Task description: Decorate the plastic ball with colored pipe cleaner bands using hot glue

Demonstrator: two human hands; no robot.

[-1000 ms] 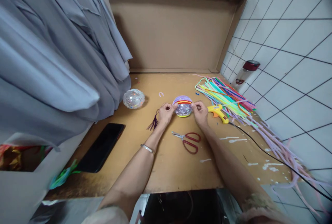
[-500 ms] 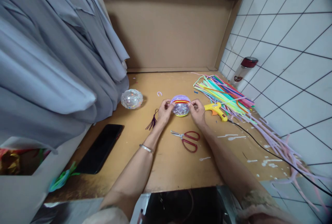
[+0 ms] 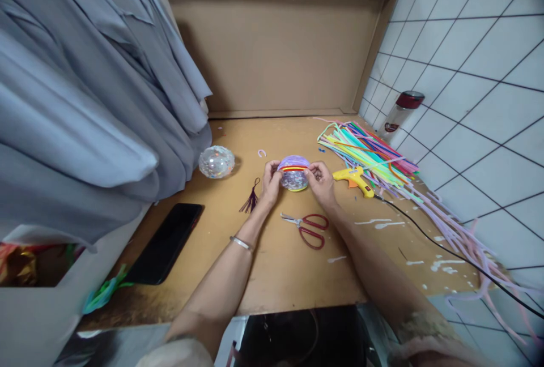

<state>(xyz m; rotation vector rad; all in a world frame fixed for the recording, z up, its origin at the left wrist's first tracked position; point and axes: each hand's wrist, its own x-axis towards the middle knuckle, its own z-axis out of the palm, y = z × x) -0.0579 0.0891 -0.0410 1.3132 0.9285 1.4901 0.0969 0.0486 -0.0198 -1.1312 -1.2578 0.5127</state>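
A clear faceted ball (image 3: pixel 294 180) sits between my hands, its upper part wrapped in purple strips with a red and yellow band below them. My left hand (image 3: pixel 271 181) is closed on its left side, thumb at the band's end. On the other side my right hand (image 3: pixel 320 181) pinches the band's right end against the ball. Red-handled scissors (image 3: pixel 306 227) lie just below the hands. Beside my left hand is a dark purple tassel (image 3: pixel 250 200). A yellow glue gun (image 3: pixel 355 179) rests right of my right hand, its tip close to the fingers.
A second clear ball (image 3: pixel 216 162) stands at the left, behind a black phone (image 3: pixel 165 243). Many coloured pipe cleaners (image 3: pixel 369 154) are piled at the right, near a red-lidded bottle (image 3: pixel 402 115). Grey cloth (image 3: pixel 85 101) hangs at the left; a cardboard panel (image 3: pixel 276 50) closes the back.
My right hand has shifted slightly left along the band, and the ball has moved a little left with it. The other things lie as before.
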